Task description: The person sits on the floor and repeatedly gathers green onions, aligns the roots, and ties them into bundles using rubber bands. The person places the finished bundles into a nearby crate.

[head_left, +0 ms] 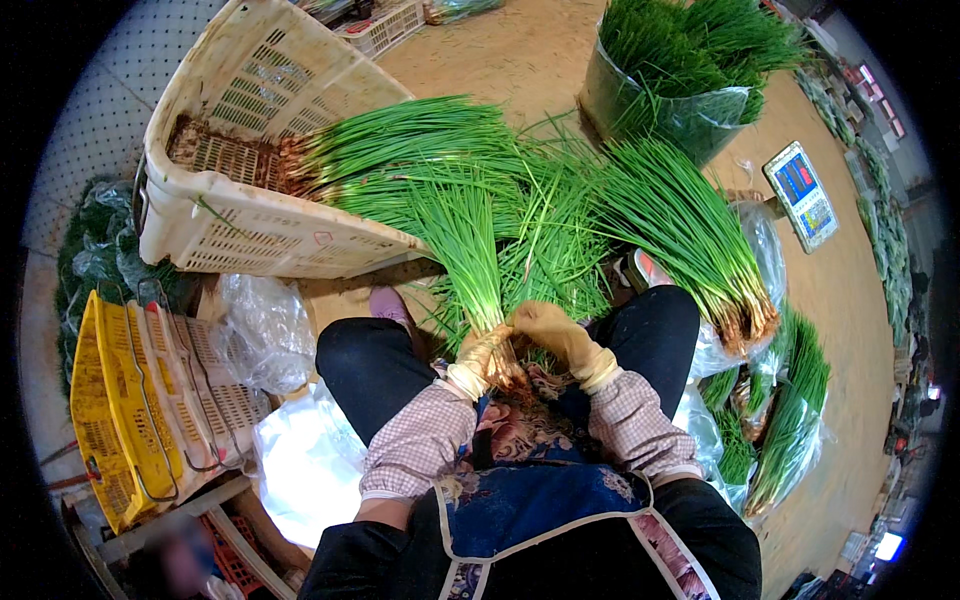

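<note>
You're grasping bunch (468, 250) in left hand (479, 361), mid-frame, roots (509, 377) pointing toward lower edge; right hand (553, 336) resting beside stems (484, 306), its grip unclear. Best holding snugly without crushing stems, lining up roots.

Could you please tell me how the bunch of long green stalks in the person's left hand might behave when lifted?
The bunch of long, thin green stalks would probably flop at its loosely fanned tips. It should feel firmer near the yellow-gloved left hand, where pale stems pack together.
</note>
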`<state>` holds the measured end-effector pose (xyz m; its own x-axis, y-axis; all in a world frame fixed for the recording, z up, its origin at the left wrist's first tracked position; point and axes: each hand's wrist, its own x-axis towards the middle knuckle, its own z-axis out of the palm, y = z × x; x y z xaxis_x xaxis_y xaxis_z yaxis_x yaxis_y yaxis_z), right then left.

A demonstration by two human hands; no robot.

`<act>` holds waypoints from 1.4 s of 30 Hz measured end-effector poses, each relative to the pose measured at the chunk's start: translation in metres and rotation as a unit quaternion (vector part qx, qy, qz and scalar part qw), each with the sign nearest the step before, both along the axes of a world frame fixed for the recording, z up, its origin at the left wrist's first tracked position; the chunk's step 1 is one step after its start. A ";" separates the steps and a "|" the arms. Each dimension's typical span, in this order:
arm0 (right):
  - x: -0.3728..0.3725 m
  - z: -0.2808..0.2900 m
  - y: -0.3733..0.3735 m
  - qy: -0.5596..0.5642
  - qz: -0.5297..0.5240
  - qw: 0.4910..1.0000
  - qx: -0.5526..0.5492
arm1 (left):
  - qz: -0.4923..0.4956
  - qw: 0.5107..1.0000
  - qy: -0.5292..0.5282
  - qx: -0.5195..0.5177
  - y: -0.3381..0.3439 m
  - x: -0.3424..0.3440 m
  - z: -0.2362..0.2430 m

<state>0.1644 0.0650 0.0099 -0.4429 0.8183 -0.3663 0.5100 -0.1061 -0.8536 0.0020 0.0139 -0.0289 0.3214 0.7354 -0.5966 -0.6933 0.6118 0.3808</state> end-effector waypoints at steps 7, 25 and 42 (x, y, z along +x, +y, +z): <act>-0.023 -0.008 0.036 0.002 -0.095 0.989 -0.115 | 0.024 0.999 -0.017 0.033 -0.002 0.007 0.002; -0.023 -0.017 0.034 0.102 -0.058 0.990 -0.072 | -0.001 1.000 0.012 0.010 -0.001 0.004 -0.008; -0.016 0.020 0.041 0.315 -0.378 0.868 -0.067 | -0.011 0.985 0.172 0.005 0.002 0.010 0.002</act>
<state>0.1480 0.1064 0.0304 0.0542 0.9311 -0.3606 -0.3116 -0.3273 -0.8921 0.0116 0.0159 -0.0267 0.1169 0.7371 -0.6656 -0.5092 0.6199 0.5970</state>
